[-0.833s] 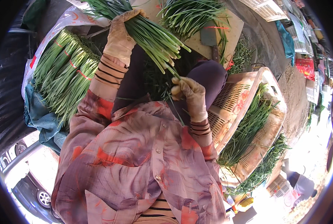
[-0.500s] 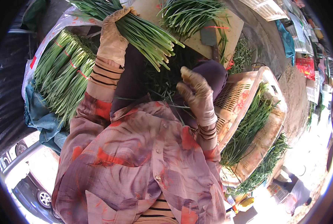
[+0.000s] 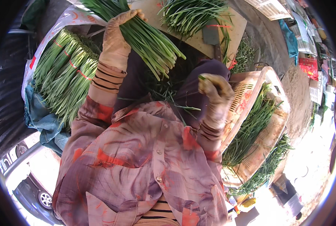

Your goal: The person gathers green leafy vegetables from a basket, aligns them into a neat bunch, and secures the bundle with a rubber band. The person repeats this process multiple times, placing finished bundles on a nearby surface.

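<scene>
Under the left hand (image 3: 117, 45), gripped chive bundle (image 3: 149, 41), right hand (image 3: 215, 90) apart

left hand (image 3: 117, 41) clenched, right hand (image 3: 215, 90) raised

— What is the person wearing on the left hand (image 3: 117, 45) and the right hand (image 3: 217, 94)?
— Worn tan gloves; just behind each, striped cuffs are showing under a loose mauve shirt blotched with red.
</scene>
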### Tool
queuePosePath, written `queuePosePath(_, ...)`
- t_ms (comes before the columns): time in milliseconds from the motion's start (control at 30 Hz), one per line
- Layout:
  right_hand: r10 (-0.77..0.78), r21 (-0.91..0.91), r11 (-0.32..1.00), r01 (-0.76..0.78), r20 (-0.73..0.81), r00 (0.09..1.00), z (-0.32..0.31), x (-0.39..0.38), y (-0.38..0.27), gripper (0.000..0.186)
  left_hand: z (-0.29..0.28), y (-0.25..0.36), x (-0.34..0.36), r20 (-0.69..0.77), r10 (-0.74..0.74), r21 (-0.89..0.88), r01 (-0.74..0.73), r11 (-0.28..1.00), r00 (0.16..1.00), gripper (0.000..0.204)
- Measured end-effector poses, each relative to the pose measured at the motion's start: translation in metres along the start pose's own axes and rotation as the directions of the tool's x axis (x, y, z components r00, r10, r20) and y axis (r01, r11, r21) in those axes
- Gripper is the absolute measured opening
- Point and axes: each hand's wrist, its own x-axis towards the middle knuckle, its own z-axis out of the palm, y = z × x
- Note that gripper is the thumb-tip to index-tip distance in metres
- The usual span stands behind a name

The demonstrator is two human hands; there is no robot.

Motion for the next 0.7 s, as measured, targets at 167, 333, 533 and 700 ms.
queuePosePath(167,0.390,-0.775,0.539,-0.329,-0.116,0.913,-0.131,-0.030,0.032,0.021,0.001,0.022,0.001,0.117,-0.008,-0.050,0.014,0.999,0.993,0.036)
queuePosePath(333,-0.030,-0.632,0.765,0.121,0.152,0.988,-0.031,-0.009,-0.002,0.062,0.027,0.005,-0.018,0.173,0.030,0.041,-0.038,0.998,0.984,0.047)
queuePosePath(533,0.231,0.184,0.815,-0.549,0.766,0.600,0.055,0.023,0.039,0.064,0.056,-0.009,-0.041,0.294,-0.202,0.079,0.187,0.979,0.934,0.068)
queuePosePath(700,0.396,0.049,0.777,-0.628,0.738,0.546,0.048,-0.006,0.043,0.047,0.035,-0.010,-0.050,0.321,-0.325,0.081,0.316,0.945,0.889,0.069)
